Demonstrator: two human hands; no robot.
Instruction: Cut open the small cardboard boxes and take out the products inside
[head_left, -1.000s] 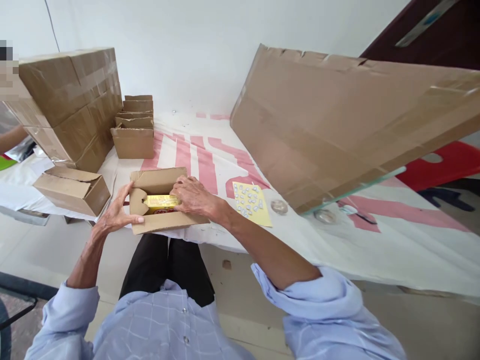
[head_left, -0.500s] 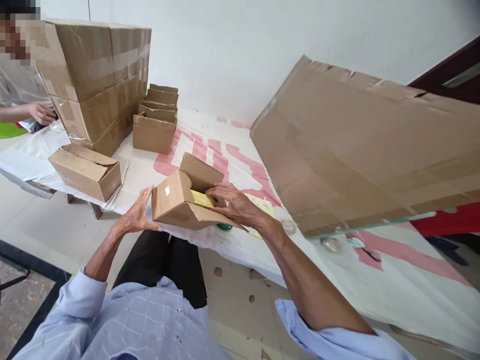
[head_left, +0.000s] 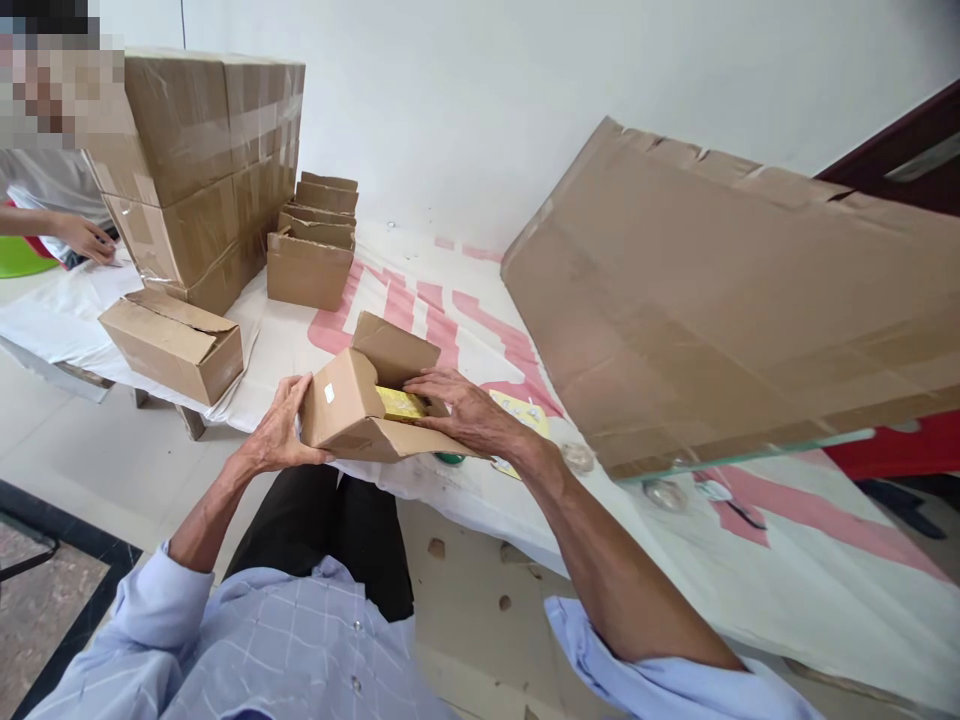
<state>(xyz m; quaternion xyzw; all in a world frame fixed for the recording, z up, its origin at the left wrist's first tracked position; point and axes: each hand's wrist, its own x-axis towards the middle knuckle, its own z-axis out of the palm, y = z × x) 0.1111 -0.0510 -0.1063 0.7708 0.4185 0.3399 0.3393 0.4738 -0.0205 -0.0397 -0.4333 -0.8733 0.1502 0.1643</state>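
Note:
A small cardboard box (head_left: 341, 405) with raised flaps lies tilted at the table's front edge, a white label on its end. My left hand (head_left: 283, 430) is wrapped around that labelled end, thumb underneath. Inside the box shows a yellow box (head_left: 400, 403). My right hand (head_left: 465, 410) reaches in through the open side, fingers above and thumb below the yellow box's right end; the fingertips are partly hidden. Beyond my right wrist lies a yellow sheet (head_left: 517, 412) with pale round pieces on it. A bit of a green round thing (head_left: 450, 458) shows under the box flap.
A closed cardboard box (head_left: 176, 340) sits to the left, with open small boxes (head_left: 311, 270) behind. Large taped cartons (head_left: 187, 130) are stacked at the back left, beside a co-worker's hand (head_left: 86, 238). A big cardboard sheet (head_left: 720, 300) leans on the right. Clear round items (head_left: 664, 493) lie below it.
The box has shifted slightly left, and my left hand has closed more fully around its end. My right hand has moved slightly left with the yellow box. The co-worker's hand has moved a little.

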